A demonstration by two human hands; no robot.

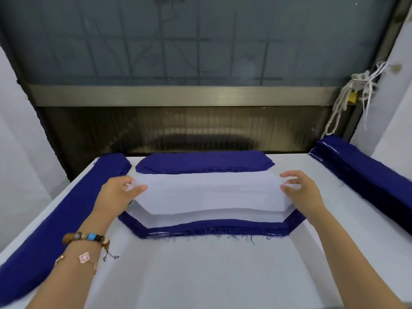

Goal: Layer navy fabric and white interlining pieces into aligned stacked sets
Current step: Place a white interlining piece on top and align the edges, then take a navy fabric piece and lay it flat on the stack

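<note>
You hold one white interlining piece (209, 192) by its two ends, just above the near navy stack (211, 229).
Your left hand (120, 192) pinches the left end between thumb and curled fingers; your right hand (303, 192) pinches the right end the same way. More white lies under it on that stack. Four navy piles sit on the table (200, 275): this one, a second shaped stack (205, 162) just behind, and one long pile on the left (55, 219) and one on the right (365, 170). Two bracelets (87, 237) circle your left wrist.
</note>
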